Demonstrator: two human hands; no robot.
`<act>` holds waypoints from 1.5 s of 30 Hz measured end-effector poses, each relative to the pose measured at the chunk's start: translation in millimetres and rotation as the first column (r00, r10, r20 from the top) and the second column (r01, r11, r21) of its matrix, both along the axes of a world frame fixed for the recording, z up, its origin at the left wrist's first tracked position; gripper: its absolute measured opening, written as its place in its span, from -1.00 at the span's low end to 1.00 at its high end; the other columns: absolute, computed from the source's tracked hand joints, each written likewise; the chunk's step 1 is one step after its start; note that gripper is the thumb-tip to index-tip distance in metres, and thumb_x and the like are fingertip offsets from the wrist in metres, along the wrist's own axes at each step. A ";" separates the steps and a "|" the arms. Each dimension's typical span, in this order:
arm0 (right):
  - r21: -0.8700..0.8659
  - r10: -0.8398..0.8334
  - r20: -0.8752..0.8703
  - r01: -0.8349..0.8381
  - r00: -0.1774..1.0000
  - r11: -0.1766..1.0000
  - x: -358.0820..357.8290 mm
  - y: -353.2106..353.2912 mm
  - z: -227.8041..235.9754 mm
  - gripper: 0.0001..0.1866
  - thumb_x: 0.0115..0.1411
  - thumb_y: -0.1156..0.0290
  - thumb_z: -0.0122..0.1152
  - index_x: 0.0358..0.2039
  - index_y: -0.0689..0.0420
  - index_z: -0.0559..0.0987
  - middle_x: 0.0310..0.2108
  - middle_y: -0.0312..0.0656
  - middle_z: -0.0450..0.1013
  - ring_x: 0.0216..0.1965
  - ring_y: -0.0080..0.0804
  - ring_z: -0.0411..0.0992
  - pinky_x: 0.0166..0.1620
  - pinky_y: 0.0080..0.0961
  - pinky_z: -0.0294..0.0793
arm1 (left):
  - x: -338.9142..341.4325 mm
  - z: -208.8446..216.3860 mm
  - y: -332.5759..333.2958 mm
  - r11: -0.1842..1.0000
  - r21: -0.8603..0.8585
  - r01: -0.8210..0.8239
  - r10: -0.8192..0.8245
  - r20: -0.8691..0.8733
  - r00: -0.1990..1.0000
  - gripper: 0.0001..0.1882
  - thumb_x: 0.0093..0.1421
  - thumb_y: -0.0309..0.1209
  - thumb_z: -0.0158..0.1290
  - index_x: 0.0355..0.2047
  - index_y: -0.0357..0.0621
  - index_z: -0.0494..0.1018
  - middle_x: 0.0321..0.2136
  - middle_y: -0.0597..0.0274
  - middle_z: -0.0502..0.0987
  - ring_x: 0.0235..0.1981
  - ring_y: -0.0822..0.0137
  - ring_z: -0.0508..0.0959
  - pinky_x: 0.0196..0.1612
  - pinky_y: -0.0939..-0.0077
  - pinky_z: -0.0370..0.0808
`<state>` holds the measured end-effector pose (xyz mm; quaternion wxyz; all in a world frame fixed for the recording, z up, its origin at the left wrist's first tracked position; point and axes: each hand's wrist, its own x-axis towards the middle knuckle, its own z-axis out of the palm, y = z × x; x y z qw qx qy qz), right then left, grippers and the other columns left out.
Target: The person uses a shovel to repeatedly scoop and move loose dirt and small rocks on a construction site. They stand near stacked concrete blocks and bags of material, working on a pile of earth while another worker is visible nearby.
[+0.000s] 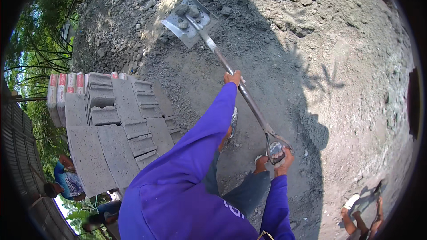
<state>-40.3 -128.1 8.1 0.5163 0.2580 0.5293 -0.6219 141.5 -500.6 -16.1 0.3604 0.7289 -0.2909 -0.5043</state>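
Note:
A shovel (257,109) with a long metal shaft slants across the middle of the view. Its flat blade (192,39) is at the upper left, over grey gravelly ground, and carries a few grey lumps (183,10). My left hand (233,78) is wrapped round the shaft partway down from the blade. At the other end, my right hand (284,161) grips the D-shaped handle, close to my leg. Both arms are in purple sleeves.
Stacked grey concrete blocks (104,151) stand at the left, with paper sacks (62,91) behind. Heaps of gravel (111,26) and soil (351,22) rise ahead. Two people are at the lower left, one in a blue shirt (66,178); another person's limbs (349,222) show at the lower right.

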 end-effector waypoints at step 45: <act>-0.130 0.202 -0.258 -0.241 0.945 0.962 195.4 -320.5 391.2 -0.83 0.11 0.57 0.33 -0.33 0.20 0.50 -0.64 -0.26 0.36 -0.71 -0.46 0.36 -0.61 -0.48 0.37 | 224.7 128.7 -273.1 0.955 0.271 -0.120 0.171 -0.175 0.970 -0.50 0.11 -0.32 0.14 -0.04 -0.45 0.36 -0.35 -0.08 0.53 -0.45 0.08 0.61 -0.44 0.02 0.59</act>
